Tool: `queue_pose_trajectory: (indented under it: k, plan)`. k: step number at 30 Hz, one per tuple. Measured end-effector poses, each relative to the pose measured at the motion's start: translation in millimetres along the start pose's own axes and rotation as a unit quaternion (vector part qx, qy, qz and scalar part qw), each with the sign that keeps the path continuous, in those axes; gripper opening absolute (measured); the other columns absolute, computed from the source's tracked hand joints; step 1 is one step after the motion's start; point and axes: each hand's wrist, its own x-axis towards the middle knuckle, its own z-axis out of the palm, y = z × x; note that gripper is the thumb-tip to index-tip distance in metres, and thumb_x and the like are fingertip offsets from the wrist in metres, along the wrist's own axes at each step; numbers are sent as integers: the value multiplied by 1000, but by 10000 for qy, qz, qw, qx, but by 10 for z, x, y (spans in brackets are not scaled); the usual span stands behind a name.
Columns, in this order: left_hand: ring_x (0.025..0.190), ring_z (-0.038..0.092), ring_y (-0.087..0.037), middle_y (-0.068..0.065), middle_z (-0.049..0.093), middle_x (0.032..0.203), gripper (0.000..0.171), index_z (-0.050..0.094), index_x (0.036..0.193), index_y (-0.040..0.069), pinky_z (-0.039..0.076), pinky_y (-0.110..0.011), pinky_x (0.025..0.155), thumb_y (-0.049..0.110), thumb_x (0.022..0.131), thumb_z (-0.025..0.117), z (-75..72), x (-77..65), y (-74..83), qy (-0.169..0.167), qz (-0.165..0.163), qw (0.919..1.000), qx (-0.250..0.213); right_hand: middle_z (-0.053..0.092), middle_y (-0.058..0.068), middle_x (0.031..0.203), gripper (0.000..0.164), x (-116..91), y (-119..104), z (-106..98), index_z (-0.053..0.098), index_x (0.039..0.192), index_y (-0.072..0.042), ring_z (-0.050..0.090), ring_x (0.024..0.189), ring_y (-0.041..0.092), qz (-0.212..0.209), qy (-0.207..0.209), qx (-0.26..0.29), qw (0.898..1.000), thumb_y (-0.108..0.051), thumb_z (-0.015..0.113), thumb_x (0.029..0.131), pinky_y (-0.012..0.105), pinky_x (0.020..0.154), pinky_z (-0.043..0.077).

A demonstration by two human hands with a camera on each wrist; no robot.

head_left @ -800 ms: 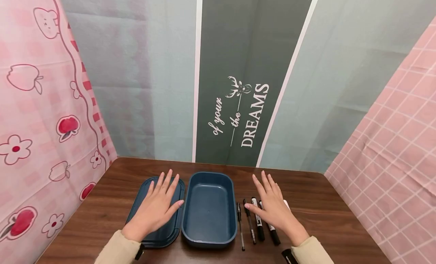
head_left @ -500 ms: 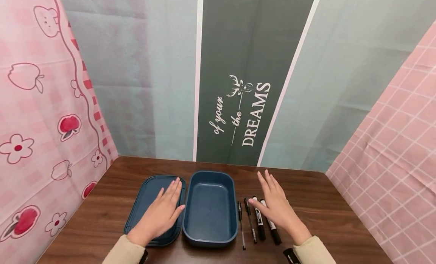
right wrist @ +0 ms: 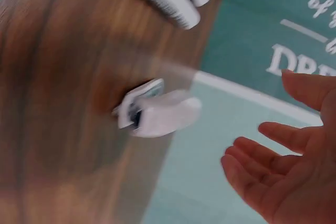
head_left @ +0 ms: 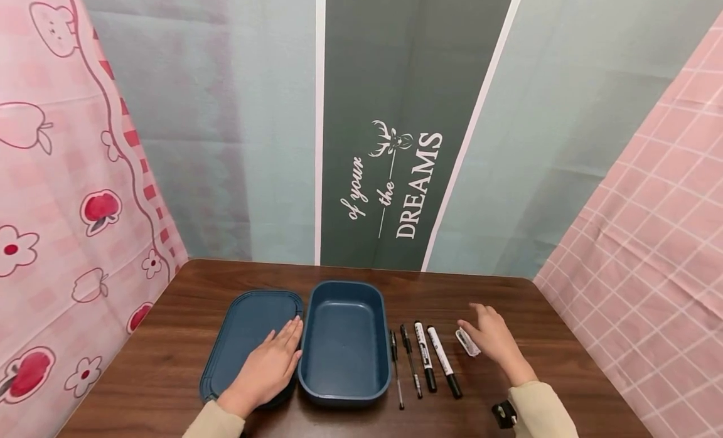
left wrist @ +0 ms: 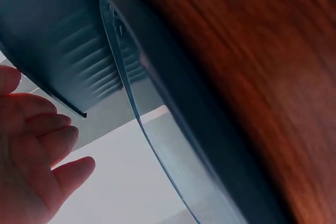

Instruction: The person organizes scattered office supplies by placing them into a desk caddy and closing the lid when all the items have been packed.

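A blue rectangular box [head_left: 344, 337] stands uncovered in the middle of the table. To its left lies its blue lid [head_left: 248, 325]. My left hand [head_left: 268, 366], fingers straight and together, is over the lid's right part beside the box; whether it touches the lid I cannot tell. In the left wrist view that hand [left wrist: 31, 150] has its fingers extended near blue plastic. My right hand [head_left: 497, 341] is just right of a small white stapler [head_left: 467, 342], thumb and fingers apart and holding nothing. In the right wrist view the blurred stapler [right wrist: 163, 113] is apart from the fingers.
Between box and stapler lie two slim black pens, a left one [head_left: 397, 369] and a right one [head_left: 412, 361]. Beside them are two white markers with black caps, one [head_left: 425, 356] left of the other [head_left: 444, 361]. Curtains hang behind the wooden table [head_left: 531, 337].
My right hand has moved right, off the markers, to the stapler, which now shows. My left hand has lowered slightly and its spread fingers have come together. The box, pens and markers stay put.
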Motion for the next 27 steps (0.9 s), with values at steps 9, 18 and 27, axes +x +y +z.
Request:
queue_pose_trajectory:
  k: [9, 18, 27]
  plan:
    - [134, 36, -28, -17, 36, 147, 50, 40, 141, -5, 32, -49, 105, 20, 98, 48, 47, 32, 30, -23, 85, 9999, -52, 46, 6, 61, 27, 31, 286, 174, 54, 68, 2, 40, 52, 17, 455, -242, 16, 9987, -14, 62, 88, 31, 50, 35]
    - [134, 36, -27, -15, 37, 147, 49, 41, 140, -4, 31, -50, 106, 19, 97, 49, 43, 23, 40, 148, 33, 9997, 178, 30, -6, 47, 45, 33, 303, 297, 36, 49, -15, 28, 44, 9, 1015, -27, 155, 9947, -13, 64, 84, 24, 45, 25]
    - [135, 35, -26, -15, 35, 148, 50, 41, 140, -4, 31, -51, 106, 18, 96, 49, 62, 40, 55, 51, 31, 9997, 249, 31, -6, 45, 44, 26, 295, 305, 39, 48, -14, 30, 43, 9, 1221, -26, 264, 9922, -14, 65, 84, 24, 43, 26]
